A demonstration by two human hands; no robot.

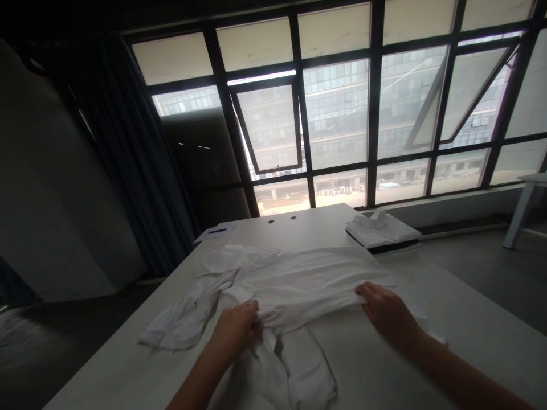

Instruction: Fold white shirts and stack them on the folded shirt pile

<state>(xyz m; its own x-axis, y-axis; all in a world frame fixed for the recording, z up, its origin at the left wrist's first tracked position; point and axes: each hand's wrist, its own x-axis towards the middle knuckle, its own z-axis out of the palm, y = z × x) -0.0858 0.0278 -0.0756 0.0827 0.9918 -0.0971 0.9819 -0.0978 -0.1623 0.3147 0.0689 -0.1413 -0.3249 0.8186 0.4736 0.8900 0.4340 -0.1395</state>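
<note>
A white long-sleeved shirt [307, 279] lies spread sideways over the white table, its body stretched between my hands. My left hand [239, 324] is closed on the cloth near the shoulder end, where the fabric bunches up. At the hem end on the right, my right hand [382, 310] pinches the near edge, which is lifted slightly toward me. One sleeve reaches out to the far left, crumpled. Another sleeve hangs in loose folds below my left hand, toward the table's near side. My left fingertips are partly hidden by the hand itself.
Folded white clothes [382, 230] with a dark layer beneath sit at the table's right edge. A paper [226, 232] with a blue pen [217, 230] lies at the far left of the table [325, 219]. Windows and a dark blue curtain [141, 159] stand beyond.
</note>
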